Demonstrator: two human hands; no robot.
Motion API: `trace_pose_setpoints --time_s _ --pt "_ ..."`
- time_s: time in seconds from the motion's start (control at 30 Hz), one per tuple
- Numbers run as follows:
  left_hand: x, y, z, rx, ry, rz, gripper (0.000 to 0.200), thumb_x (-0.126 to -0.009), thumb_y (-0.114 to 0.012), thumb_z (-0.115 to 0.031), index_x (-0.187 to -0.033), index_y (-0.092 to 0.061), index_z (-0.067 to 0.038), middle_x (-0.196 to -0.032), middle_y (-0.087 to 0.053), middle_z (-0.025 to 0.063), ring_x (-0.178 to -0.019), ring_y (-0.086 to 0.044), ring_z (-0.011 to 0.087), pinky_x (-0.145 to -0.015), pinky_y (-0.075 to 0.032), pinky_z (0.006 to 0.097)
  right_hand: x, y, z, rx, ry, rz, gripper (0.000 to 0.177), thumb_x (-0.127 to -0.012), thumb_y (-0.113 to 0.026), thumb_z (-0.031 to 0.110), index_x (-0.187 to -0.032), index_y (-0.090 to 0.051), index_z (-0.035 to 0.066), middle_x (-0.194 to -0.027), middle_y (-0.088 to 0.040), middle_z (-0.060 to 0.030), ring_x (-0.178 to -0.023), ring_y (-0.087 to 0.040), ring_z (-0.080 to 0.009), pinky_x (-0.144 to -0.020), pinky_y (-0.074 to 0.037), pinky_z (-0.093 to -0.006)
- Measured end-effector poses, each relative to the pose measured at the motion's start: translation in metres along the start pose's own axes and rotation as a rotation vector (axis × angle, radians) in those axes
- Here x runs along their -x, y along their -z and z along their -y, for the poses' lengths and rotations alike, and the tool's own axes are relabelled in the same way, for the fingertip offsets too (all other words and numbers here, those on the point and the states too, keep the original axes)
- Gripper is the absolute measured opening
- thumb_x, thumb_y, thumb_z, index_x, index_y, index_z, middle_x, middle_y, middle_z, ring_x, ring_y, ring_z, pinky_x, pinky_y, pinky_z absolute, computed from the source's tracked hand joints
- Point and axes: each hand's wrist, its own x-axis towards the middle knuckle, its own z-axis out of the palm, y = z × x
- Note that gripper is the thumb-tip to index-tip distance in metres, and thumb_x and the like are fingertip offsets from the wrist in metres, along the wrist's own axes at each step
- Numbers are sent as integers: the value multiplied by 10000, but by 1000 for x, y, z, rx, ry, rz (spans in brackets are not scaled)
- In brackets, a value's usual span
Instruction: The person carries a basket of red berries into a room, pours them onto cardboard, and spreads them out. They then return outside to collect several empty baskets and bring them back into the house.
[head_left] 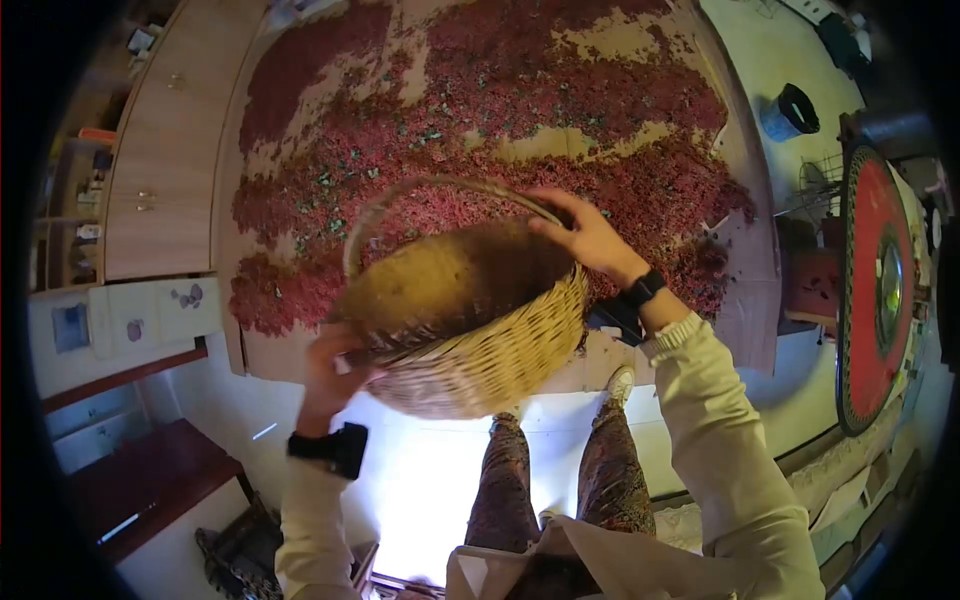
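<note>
A wicker basket (490,350) with a tall arched handle is tilted in front of me, held above the floor. Its inside is yellowish on one side and dark brown on the other. My left hand (335,372) is closed on the rim at the near left, slightly blurred. At the far right, my right hand (592,238) grips the rim by the foot of the handle, thumb toward the opening. Beyond the basket, dark red plant clusters (480,190) with scattered green bits lie spread over cardboard sheets (750,320).
A wooden cabinet (160,150) and a dark red bench (150,480) stand on the left. To the right are a blue bin (785,115), a wire rack (820,185) and a large round red tray (875,290) on edge. My feet are at the cardboard's near edge.
</note>
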Motion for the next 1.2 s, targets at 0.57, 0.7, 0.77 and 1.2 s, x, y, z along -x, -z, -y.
trace_pose_setpoints --time_s 0.57,0.7,0.77,1.2 --pt "-61 276 -186 -254 -283 -342 613 -863 -518 -249 -1371 -265 -18 -1422 -275 132 -1320 -229 245 -1071 -167 354 114 -159 118 -816 -368 -509 151 -823 -556 190 -743 -564 62 -648 -518 33 -574 -448 -89 -528 -325 -240" --pt "-50 339 -201 -195 -238 -576 542 -938 -386 -298 -1359 -266 21 -1419 -281 122 -1307 -248 228 -1067 -169 331 123 -166 146 -1272 -278 -467 199 -851 -485 209 -862 -606 52 -764 -599 -28 -682 -535 -144 -603 -410 -292" --pt "-60 352 -199 -120 -221 -521 548 -944 -365 -325 -1354 -273 27 -1415 -287 123 -1302 -255 221 -1066 -169 323 120 -164 165 -1417 -219 -434 258 -868 -447 232 -932 -609 42 -845 -632 -60 -754 -574 -171 -660 -455 -317" --pt "-99 292 -229 948 -33 148 783 -870 -327 -584 -1382 -200 -4 -1438 -196 157 -1347 -115 257 -1088 -86 389 140 -119 248 -1874 32 -55 542 -866 -417 474 -1227 -477 75 -1275 -477 -99 -1152 -451 -291 -995 -340 -471"
